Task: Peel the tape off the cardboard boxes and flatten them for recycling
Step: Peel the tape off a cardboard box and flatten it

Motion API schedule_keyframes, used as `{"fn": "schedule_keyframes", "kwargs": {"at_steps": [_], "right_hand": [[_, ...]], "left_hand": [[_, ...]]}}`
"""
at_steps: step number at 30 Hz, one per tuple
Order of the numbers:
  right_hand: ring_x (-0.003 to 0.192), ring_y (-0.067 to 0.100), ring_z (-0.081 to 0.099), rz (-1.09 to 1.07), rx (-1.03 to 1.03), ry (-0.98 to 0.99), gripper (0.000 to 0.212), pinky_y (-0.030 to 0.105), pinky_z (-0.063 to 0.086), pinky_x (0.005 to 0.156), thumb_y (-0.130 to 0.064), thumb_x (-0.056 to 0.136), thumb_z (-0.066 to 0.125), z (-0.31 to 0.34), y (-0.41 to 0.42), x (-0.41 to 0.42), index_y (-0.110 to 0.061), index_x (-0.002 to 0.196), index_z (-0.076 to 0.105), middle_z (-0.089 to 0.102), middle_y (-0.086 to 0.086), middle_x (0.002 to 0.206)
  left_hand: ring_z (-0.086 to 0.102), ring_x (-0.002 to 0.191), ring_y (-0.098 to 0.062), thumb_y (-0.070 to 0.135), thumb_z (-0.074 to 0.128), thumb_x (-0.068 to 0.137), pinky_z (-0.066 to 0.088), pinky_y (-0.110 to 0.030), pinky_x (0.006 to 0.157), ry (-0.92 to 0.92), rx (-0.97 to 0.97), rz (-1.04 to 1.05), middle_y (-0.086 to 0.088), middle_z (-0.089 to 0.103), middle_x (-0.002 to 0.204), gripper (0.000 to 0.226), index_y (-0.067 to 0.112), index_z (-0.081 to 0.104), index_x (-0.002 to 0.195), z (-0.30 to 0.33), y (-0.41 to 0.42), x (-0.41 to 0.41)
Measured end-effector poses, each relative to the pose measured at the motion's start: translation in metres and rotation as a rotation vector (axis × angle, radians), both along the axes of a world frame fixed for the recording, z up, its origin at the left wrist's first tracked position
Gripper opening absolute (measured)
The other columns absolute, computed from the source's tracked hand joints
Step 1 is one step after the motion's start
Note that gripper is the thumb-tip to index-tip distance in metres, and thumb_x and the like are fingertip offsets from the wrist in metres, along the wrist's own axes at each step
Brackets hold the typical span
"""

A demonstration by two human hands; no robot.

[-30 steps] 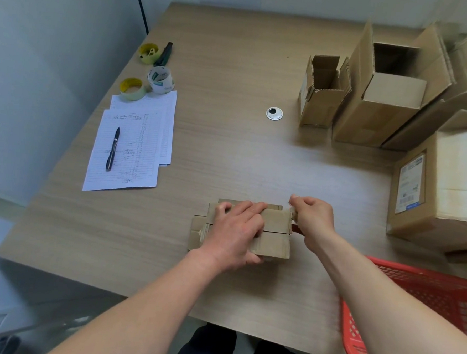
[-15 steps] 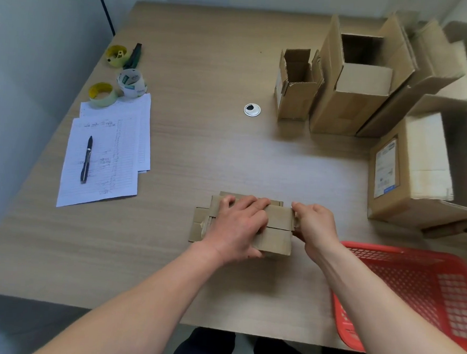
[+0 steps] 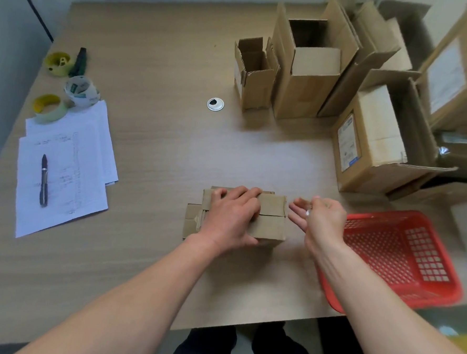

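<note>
A small closed cardboard box [image 3: 270,225] lies flat near the table's front edge, its top flaps meeting in a seam. My left hand [image 3: 232,218] presses down on its top, fingers spread over the far edge. My right hand [image 3: 320,220] hovers just right of the box, apart from it, and pinches a small shiny piece of clear tape [image 3: 309,212] between thumb and forefinger while its other fingers point toward the box. Several more cardboard boxes stand behind: a small open one [image 3: 256,77], a tall open one [image 3: 310,72] and a labelled one [image 3: 371,147].
A red plastic basket [image 3: 402,258] sits at the right front corner, overhanging the table edge. Papers with a pen [image 3: 44,181] lie at the left, with tape rolls [image 3: 80,91] behind them. A round cable grommet [image 3: 215,104] is mid-table.
My right hand has come off the box's right edge and moved a little to the right. My left hand stays on the box. The view has shifted rightward.
</note>
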State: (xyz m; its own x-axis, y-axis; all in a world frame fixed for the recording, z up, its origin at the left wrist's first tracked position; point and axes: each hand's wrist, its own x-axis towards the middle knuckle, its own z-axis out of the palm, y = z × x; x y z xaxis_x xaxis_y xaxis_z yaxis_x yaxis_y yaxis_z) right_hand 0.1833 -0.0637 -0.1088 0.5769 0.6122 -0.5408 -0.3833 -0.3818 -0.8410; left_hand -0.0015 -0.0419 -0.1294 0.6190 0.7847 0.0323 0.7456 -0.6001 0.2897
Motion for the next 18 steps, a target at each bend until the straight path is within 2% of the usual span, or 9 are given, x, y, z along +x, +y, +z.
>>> {"fn": "schedule_keyframes", "kwargs": {"at_steps": [3,5,7,9,11,12,14,16,18], "right_hand": [[0.063,0.023,0.058,0.017,0.055,-0.113,0.012,0.035,0.054,0.059,-0.01,0.106,0.037,0.002,-0.005,0.011,-0.012,0.104,0.048,0.053,0.008,0.071],[0.052,0.017,0.045,0.029,0.042,-0.247,0.02,0.029,0.047,0.047,-0.022,0.105,0.044,-0.006,-0.012,0.022,-0.012,0.092,0.055,0.043,0.004,0.061],[0.046,0.022,0.049,0.033,-0.031,-0.375,0.04,0.031,0.043,0.048,-0.041,0.101,0.048,-0.009,-0.02,0.039,-0.011,0.075,0.055,0.045,0.005,0.055],[0.054,0.034,0.058,0.039,-0.114,-0.431,0.047,0.045,0.051,0.056,-0.047,0.092,0.047,-0.008,-0.029,0.058,-0.01,0.062,0.051,0.05,0.005,0.057],[0.075,0.042,0.062,0.075,-0.174,-0.459,0.039,0.059,0.054,0.074,-0.044,0.08,0.046,-0.017,-0.038,0.078,-0.013,0.058,0.054,0.056,0.004,0.063],[0.08,0.04,0.064,0.116,-0.191,-0.453,0.032,0.061,0.053,0.078,-0.039,0.078,0.047,-0.02,-0.043,0.084,-0.015,0.06,0.058,0.06,0.003,0.068],[0.077,0.028,0.068,0.154,-0.186,-0.39,0.018,0.05,0.058,0.069,-0.024,0.085,0.05,-0.027,-0.054,0.09,-0.018,0.076,0.065,0.068,0.004,0.079],[0.066,0.019,0.067,0.201,-0.188,-0.357,0.02,0.03,0.055,0.05,-0.002,0.094,0.046,-0.033,-0.063,0.092,-0.013,0.097,0.063,0.067,0.007,0.084],[0.06,0.018,0.066,0.297,-0.204,-0.404,0.026,0.031,0.055,0.049,0.005,0.094,0.043,-0.045,-0.069,0.094,-0.009,0.103,0.063,0.067,0.006,0.084]], "left_hand": [[0.042,0.132,-0.02,0.054,0.082,0.059,0.027,-0.046,0.099,0.002,-0.021,-0.004,0.005,0.045,0.151,0.059,0.028,0.037,0.087,0.001,-0.005,0.004],[0.041,0.133,-0.02,0.053,0.083,0.059,0.026,-0.045,0.1,0.006,-0.032,-0.005,0.006,0.044,0.152,0.058,0.028,0.04,0.088,0.0,-0.01,0.008],[0.042,0.133,-0.02,0.053,0.084,0.057,0.027,-0.045,0.1,0.014,-0.027,0.01,0.006,0.044,0.152,0.057,0.028,0.044,0.088,0.0,-0.017,0.014],[0.043,0.132,-0.021,0.053,0.085,0.055,0.027,-0.045,0.099,0.001,-0.026,0.041,0.005,0.047,0.151,0.058,0.026,0.046,0.088,-0.001,-0.026,0.02],[0.045,0.13,-0.022,0.053,0.085,0.053,0.027,-0.044,0.097,-0.025,-0.021,0.069,0.003,0.049,0.149,0.058,0.026,0.045,0.086,-0.001,-0.034,0.024],[0.047,0.128,-0.022,0.053,0.085,0.053,0.027,-0.044,0.095,-0.035,-0.02,0.084,0.003,0.051,0.147,0.058,0.026,0.044,0.085,-0.001,-0.038,0.026],[0.049,0.125,-0.022,0.053,0.084,0.051,0.025,-0.041,0.092,-0.049,-0.013,0.115,0.003,0.053,0.145,0.058,0.026,0.045,0.083,-0.001,-0.045,0.03],[0.05,0.122,-0.021,0.054,0.084,0.05,0.023,-0.038,0.089,-0.05,0.003,0.141,0.003,0.054,0.143,0.057,0.026,0.046,0.082,0.0,-0.053,0.035],[0.049,0.121,-0.021,0.054,0.084,0.05,0.023,-0.038,0.089,-0.044,0.018,0.165,0.002,0.054,0.142,0.058,0.027,0.045,0.082,0.0,-0.062,0.04]]}}
